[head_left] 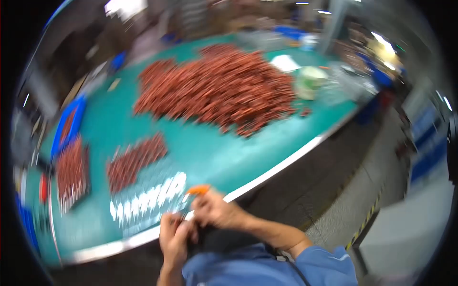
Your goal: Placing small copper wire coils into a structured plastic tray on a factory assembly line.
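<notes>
My left hand point(174, 237) is closed at the table's front edge, its thumb and fingers pinched round something small and dark that blur hides. Close beside it, my right hand point(217, 209) is curled shut, with a bright orange piece point(198, 189) sticking out at its fingers. Its kind is too smeared to make out. Just beyond the hands lies a row of narrow white shapes point(150, 198) on the green table point(229, 164). Behind that row is a neat block of reddish-brown sticks point(136, 162).
A large heap of reddish-brown sticks point(219, 88) covers the table's far middle. At the left stand a stacked bundle of sticks point(73, 169) and a blue tray point(80, 110). A pale green roll point(311, 82) and clear plastic bags point(346, 81) are at the far right.
</notes>
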`<state>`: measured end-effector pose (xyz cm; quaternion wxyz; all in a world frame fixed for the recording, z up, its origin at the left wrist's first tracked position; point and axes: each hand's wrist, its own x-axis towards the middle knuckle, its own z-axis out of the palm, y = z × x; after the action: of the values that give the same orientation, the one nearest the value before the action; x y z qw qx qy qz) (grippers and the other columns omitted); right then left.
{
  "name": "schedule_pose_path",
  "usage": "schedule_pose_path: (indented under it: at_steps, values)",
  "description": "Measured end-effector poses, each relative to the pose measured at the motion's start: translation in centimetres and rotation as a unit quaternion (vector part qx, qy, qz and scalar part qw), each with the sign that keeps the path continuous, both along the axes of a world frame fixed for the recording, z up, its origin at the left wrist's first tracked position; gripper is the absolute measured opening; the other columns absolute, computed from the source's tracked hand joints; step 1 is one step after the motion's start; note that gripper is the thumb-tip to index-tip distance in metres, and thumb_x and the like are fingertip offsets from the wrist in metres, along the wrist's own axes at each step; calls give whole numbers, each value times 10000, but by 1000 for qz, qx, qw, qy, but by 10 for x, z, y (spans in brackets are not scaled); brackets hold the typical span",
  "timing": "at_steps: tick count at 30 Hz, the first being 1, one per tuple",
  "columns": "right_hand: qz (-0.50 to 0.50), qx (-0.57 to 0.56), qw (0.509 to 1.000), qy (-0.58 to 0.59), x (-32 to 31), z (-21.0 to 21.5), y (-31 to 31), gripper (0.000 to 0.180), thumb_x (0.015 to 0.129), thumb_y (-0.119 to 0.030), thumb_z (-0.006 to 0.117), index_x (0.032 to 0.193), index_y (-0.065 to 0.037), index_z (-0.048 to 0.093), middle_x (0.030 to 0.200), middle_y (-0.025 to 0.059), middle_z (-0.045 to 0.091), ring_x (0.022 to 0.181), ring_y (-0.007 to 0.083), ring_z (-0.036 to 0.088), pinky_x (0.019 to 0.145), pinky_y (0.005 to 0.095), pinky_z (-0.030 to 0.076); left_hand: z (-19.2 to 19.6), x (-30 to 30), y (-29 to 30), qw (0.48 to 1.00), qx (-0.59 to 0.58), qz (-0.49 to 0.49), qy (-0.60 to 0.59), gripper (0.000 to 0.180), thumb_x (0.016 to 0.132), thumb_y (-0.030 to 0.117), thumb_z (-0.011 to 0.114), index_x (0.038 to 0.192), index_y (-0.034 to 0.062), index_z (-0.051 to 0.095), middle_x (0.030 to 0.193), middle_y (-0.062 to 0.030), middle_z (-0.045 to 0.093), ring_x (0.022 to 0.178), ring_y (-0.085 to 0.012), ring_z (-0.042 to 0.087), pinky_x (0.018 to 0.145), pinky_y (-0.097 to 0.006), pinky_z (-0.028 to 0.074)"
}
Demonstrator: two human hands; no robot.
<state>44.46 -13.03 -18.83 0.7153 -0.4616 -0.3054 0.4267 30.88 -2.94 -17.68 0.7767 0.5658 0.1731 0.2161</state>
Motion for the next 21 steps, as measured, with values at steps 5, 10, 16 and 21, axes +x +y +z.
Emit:
schedule_pose_path:
  at_steps: [5, 10, 16, 21]
  values:
    - [-89, -40, 995, -14, 9, 6, -8, 201, 902, -26, 535, 1103, -13, 548, 697, 30, 533, 536, 63, 488, 483, 199, 424, 8, 7, 10, 994, -66, -55, -68, 202, 894, 54, 500, 1056, 59, 379, 780, -115, 492, 593, -183, 489, 511, -299, 439]
    - [-55, -98, 989, -92, -4, 10, 0, 156, 883, -95, 609, 1026, -32, 605, 724, 13, 585, 620, 63, 543, 559, 217, 466, 1, -2, 8, 999, -10, 29, 10, 169, 869, 36, 489, 995, 41, 376, 713, -78, 468, 543, -141, 480, 485, -255, 429]
    - [-165, 59, 930, -323, -20, -1, -3, 276, 850, -177, 674, 1021, 26, 599, 781, 109, 634, 682, 152, 621, 613, 265, 493, -3, -9, 4, 999, 50, -2, 8, 118, 934, 68, 510, 1025, 38, 443, 775, -73, 548, 582, -135, 525, 516, -245, 448]
    - [-125, 1, 942, -310, -19, 15, -5, 304, 851, -194, 672, 1056, 13, 584, 772, 106, 628, 650, 183, 613, 584, 292, 486, -1, -10, 7, 997, 77, -7, -2, 125, 940, 74, 505, 1041, 43, 438, 784, -77, 563, 589, -129, 527, 525, -233, 440]
